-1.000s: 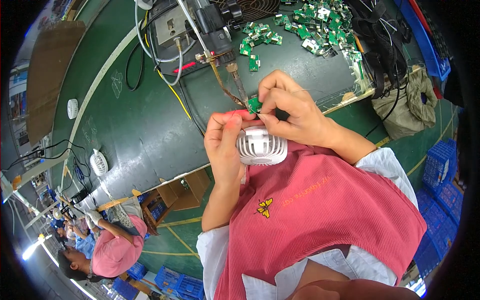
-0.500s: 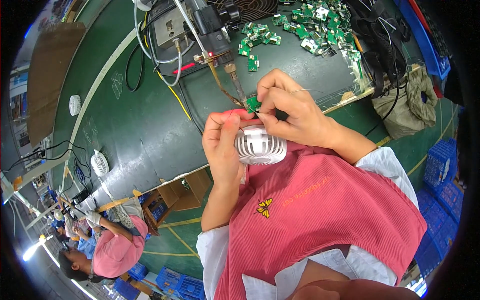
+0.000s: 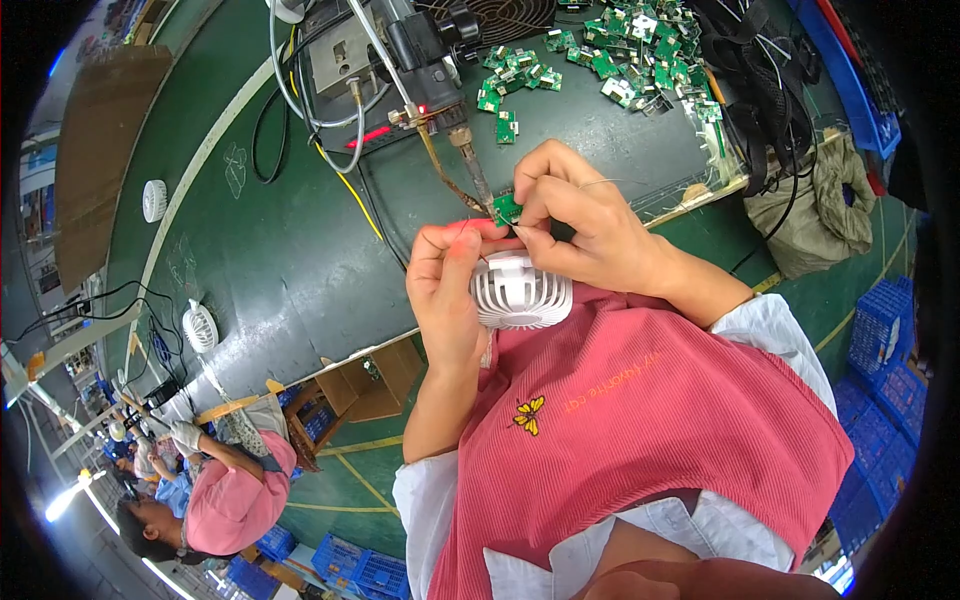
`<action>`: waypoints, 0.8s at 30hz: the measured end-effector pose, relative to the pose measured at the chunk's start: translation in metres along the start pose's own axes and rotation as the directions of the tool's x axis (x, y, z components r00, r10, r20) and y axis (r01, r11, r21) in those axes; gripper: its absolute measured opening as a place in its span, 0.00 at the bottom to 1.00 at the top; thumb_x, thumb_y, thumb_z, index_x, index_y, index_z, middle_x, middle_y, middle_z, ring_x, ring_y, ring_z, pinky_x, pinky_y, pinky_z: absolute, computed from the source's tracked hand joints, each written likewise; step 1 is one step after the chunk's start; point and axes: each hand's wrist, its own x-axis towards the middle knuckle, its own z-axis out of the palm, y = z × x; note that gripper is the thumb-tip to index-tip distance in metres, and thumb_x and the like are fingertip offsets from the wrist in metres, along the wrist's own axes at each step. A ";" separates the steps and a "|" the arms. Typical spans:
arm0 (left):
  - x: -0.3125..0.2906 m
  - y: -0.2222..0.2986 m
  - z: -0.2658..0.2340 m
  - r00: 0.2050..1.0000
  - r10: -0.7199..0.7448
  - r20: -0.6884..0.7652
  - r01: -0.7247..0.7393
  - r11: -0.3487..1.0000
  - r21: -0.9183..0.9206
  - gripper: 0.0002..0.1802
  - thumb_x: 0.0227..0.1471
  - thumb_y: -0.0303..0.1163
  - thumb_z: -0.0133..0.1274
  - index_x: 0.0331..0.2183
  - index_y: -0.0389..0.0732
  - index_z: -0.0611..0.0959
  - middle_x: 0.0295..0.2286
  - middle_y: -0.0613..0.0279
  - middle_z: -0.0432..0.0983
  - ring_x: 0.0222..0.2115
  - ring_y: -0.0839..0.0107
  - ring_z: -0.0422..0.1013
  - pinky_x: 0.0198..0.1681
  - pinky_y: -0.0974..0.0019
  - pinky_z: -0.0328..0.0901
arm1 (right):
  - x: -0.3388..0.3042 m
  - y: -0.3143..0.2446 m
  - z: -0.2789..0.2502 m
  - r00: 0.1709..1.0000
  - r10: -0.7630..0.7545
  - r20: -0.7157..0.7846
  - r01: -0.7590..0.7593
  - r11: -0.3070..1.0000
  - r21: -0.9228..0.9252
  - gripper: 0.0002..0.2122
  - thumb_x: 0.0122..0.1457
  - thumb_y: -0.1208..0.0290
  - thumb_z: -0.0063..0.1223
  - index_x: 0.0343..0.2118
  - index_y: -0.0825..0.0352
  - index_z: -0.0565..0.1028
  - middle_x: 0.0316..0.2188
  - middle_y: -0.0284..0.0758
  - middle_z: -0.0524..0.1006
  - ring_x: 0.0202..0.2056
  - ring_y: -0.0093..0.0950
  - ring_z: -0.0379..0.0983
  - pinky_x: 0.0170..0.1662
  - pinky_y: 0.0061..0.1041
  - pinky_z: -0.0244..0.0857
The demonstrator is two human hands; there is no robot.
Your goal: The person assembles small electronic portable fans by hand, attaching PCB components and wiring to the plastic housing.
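I see my left hand [image 3: 450,290] gripping the round white slatted plastic fan housing [image 3: 520,291] near my chest, while my right hand [image 3: 580,225] pinches a small green circuit board [image 3: 507,208] at the soldering iron tip [image 3: 478,185] over the green bench [image 3: 290,250]. I judge soldering is underway; next needs steady holding.

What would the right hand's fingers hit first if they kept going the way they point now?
Probably the left hand. The right hand points its fingers left, pinching a small green circuit board above the white fan housing. Depth is unclear.
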 end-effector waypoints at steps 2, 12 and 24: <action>0.000 0.000 0.000 1.000 -0.002 0.004 0.002 1.000 0.000 0.04 0.55 0.25 0.45 0.29 0.35 0.70 0.30 0.54 0.75 0.29 0.68 0.74 0.33 0.70 0.69 | 0.000 0.000 0.000 1.000 0.000 -0.001 0.000 1.000 -0.002 0.07 0.41 0.85 0.53 0.23 0.69 0.67 0.31 0.38 0.66 0.29 0.27 0.66 0.30 0.22 0.62; 0.000 0.002 0.003 0.999 0.033 0.024 -0.033 0.999 -0.032 0.03 0.55 0.24 0.44 0.30 0.34 0.69 0.31 0.50 0.74 0.30 0.65 0.74 0.34 0.67 0.70 | 0.001 -0.002 -0.001 1.000 -0.010 -0.009 0.010 1.000 -0.028 0.08 0.40 0.85 0.53 0.22 0.69 0.67 0.31 0.39 0.66 0.29 0.28 0.66 0.31 0.23 0.63; 0.000 0.001 0.002 0.999 0.049 -0.018 -0.048 0.996 0.077 0.02 0.54 0.23 0.45 0.29 0.36 0.70 0.31 0.53 0.75 0.29 0.76 0.70 0.35 0.73 0.66 | -0.001 -0.008 -0.001 0.999 -0.019 -0.026 0.017 0.998 -0.054 0.08 0.39 0.86 0.53 0.22 0.69 0.66 0.32 0.40 0.66 0.29 0.29 0.67 0.31 0.23 0.63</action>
